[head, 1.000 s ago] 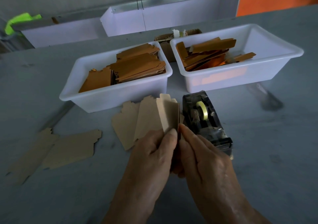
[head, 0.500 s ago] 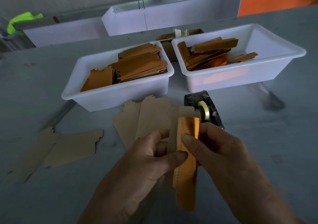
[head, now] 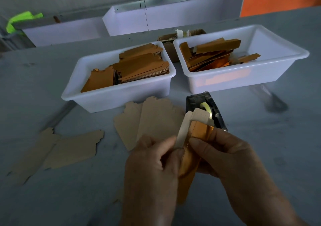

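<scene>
Holds a partly folded card blank (head: 199,119) in the air over the near middle of the worktop (head: 278,147), between both hands. Pinches its pale outer flap with the left hand (head: 152,170), thumb pressed along the flap's edge, fingers curled behind. Grips the shiny copper inner face with the right hand (head: 231,156), thumb laid across the fold, fingers wrapped round the back. Points the notched upper end toward the far edge and lets the lower end hang below the hands toward the near edge. Just behind the blank, standing on the worktop and partly hidden by it, a dark tape dispenser (head: 196,100) with a pale yellowish roll. Left of the dispenser, lying flat and overlapping, two flat blanks (head: 156,119); nearer the left edge, two loose blanks (head: 69,147), also overlapping. Farther back, side by side, two white tubs: in the left tub (head: 121,97) stacked flat brown pieces, in the right tub (head: 243,76) loosely piled folded ones.
</scene>
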Demonstrator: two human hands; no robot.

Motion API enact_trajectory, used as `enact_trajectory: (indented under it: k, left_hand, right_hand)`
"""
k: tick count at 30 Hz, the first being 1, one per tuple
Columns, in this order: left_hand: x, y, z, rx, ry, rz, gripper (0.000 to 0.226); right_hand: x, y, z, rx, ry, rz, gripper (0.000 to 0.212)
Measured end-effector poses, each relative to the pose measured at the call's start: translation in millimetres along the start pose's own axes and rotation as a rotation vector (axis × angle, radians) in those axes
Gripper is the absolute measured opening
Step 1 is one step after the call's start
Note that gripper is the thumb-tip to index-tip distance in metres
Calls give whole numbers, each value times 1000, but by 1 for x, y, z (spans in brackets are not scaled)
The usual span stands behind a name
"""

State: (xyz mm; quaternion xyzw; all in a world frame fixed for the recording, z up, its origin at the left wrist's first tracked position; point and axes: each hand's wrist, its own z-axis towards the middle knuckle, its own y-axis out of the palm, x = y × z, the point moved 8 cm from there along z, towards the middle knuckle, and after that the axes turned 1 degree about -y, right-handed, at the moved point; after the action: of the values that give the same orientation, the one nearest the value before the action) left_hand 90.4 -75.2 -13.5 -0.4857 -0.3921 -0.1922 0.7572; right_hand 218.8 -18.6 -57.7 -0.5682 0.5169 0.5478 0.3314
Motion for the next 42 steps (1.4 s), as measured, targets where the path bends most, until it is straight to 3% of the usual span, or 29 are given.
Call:
enact_trajectory:
  k: [3,5,7,10,13,16,19,23,28,33,36,40,42]
  left_hand:
    - [22,13,-10,30,228,448,34]
    - [29,20,-20,83,300,616,41]
    - [26,25,-22,74,283,699,36]
    - [11,45,-25,-149,176,691,39]
    - [12,37,-25,-90,194,686,28]
    - [4,26,-22,-117,183,391,41]
    - [-10,5,-13,35,23,-35,42]
    - [-8,1,-6,2,-26,-34,27]
    - [-21,5,-3,-137,-173,-170,10]
    - [-32,17,-1,-260,-374,-515,14]
    - [-30,28,-1,-294,-418,-659,29]
    - [-25,38,-1,-358,-450,-719,14]
    - [-28,41,-1,-354,-467,-708,7]
  right_hand:
    - [0,4,-2,-4,8,50,10]
    - [0,5,-4,2,8,59,7]
    - [3,5,-6,15,14,52,8]
    - [9,5,-9,39,9,-71,16]
    - [6,3,-10,101,-53,-297,29]
    - [-3,1,-9,136,-118,-387,25]
    - [-5,5,-6,102,-119,-388,28]
    - [-6,12,-8,42,-136,-352,41]
    - [-1,12,-7,35,-152,-249,21]
    - [-6,8,-5,27,-174,-221,5]
    - [-12,0,-3,51,-170,-245,21]
    - [-35,-7,-8,30,-188,-408,30]
    - [-47,-25,-8,100,-243,-442,33]
